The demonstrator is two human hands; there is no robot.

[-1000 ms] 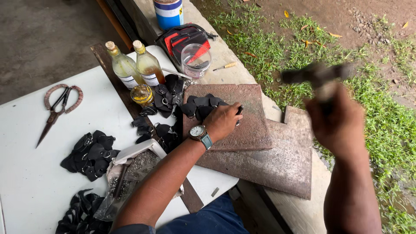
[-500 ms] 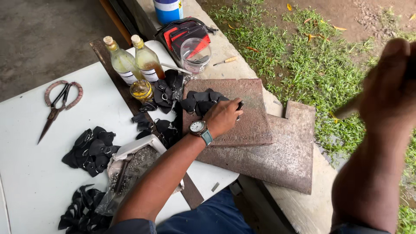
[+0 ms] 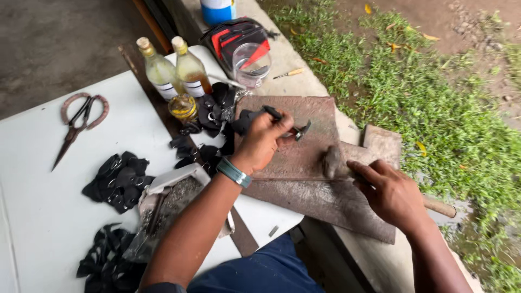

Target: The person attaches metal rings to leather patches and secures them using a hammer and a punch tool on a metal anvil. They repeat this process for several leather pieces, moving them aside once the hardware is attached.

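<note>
Left hand: the left hand [image 3: 264, 138] was curled and pinched a small black piece [image 3: 273, 113] with a metal fitting, pressing it flat on the upper stone slab [image 3: 309, 146].
Right hand: the right hand [image 3: 388, 190] was wrapped around the wooden handle of a hammer [image 3: 332, 163]; the hammer head rested on the slab just left of the knuckles, and the handle end stuck out past the wrist.
Work piece: it looked thin, light and flexible, probably leather or rubber; judged easy to shift under a blow, so best held by the edge away from the metal fitting.
Hammer: head heavy, handle stiff; the grip sat near the head, which favoured short, controlled taps.
Slabs: hard, rough and heavy; the lower slab [image 3: 336, 209] overhung the ledge towards the person's body.
Edges: the slab ended just beyond the right hand, with grass [image 3: 434, 97] below.
Open room: bare slab lay between the two hands.
Crowded side: beyond the left hand stood a glass cup [image 3: 251, 65] and two bottles [image 3: 176, 73], with more black pieces [image 3: 122, 179] near the forearm.
</note>
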